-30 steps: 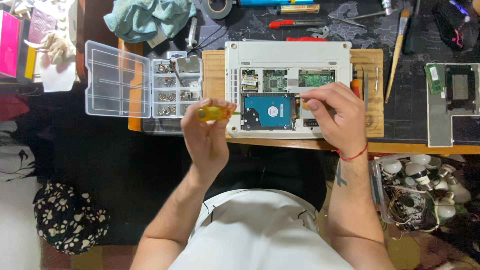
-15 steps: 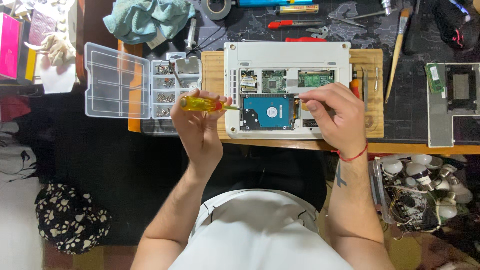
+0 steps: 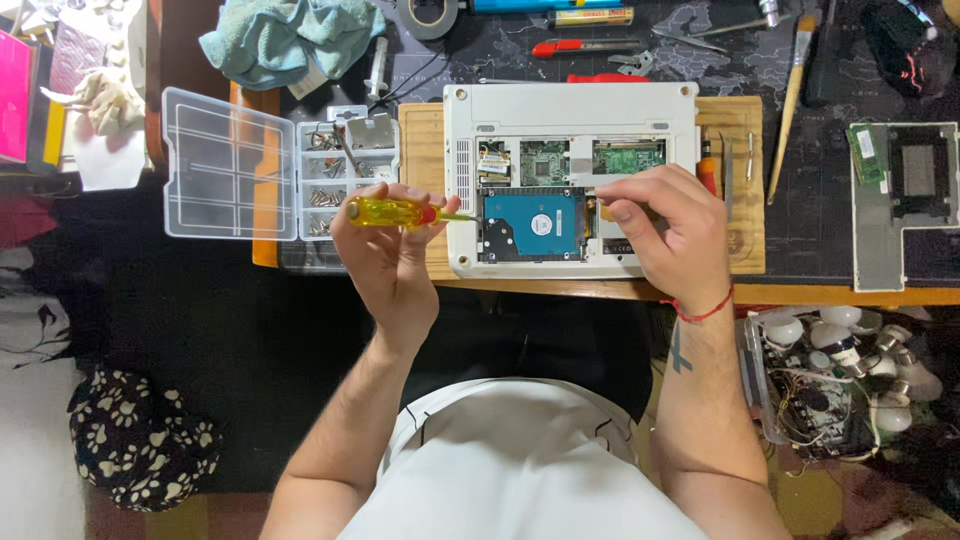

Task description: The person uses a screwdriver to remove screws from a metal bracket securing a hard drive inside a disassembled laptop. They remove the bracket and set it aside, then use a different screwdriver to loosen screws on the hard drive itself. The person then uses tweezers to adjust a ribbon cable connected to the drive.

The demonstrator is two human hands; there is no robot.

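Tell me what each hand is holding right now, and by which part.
Left hand grips the yellow screwdriver by its handle. Right hand rests on the opened laptop; whether it pinches anything cannot be told.

I see a yellow screwdriver, a blue hard drive in a white laptop — and a teal cloth.

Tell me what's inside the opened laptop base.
Inside the laptop base lie a blue hard drive and green circuit boards above it. The right hand covers the compartment right of the drive, so its contents are hidden.
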